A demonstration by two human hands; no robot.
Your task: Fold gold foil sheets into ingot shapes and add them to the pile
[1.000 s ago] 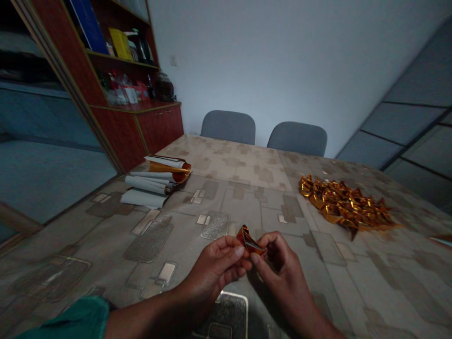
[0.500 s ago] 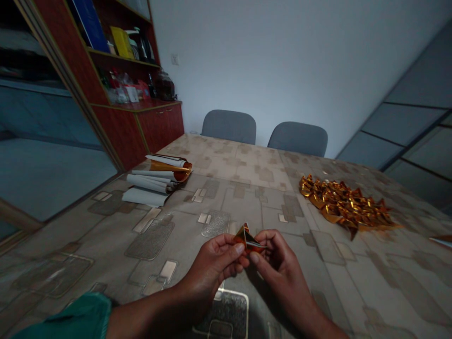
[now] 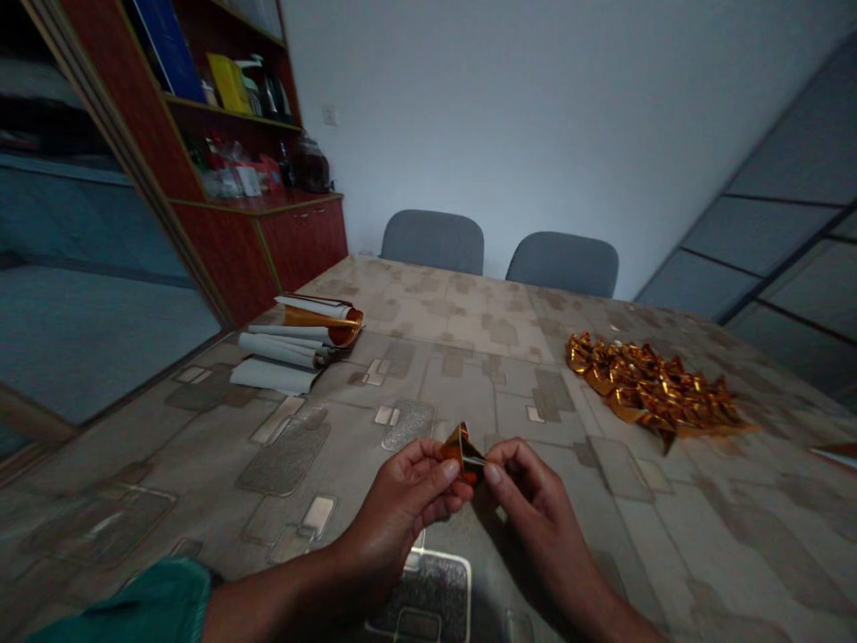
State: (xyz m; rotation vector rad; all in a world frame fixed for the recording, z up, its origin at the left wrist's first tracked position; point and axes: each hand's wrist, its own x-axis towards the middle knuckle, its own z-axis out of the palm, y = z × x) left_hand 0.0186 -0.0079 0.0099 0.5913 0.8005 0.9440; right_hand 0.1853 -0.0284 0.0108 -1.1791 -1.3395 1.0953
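A small folded piece of shiny orange-gold foil paper (image 3: 463, 446) is held just above the table (image 3: 469, 375), near its front edge. My left hand (image 3: 408, 505) pinches its left side between thumb and fingers. My right hand (image 3: 528, 505) pinches its right side, fingertips pressed against the fold. Both hands are closed on the piece. A teal sleeve (image 3: 134, 607) covers my left forearm at the bottom left.
A heap of several folded gold foil pieces (image 3: 653, 393) lies at the right. Curled white and gold sheets (image 3: 298, 339) lie at the left. Two grey chairs (image 3: 499, 250) stand behind the table. A red-brown cabinet (image 3: 261, 223) with shelves fills the left wall.
The foil piece has been pressed narrower between my fingertips, and my right thumb has moved in closer to the left hand. The hands stay in the same place.
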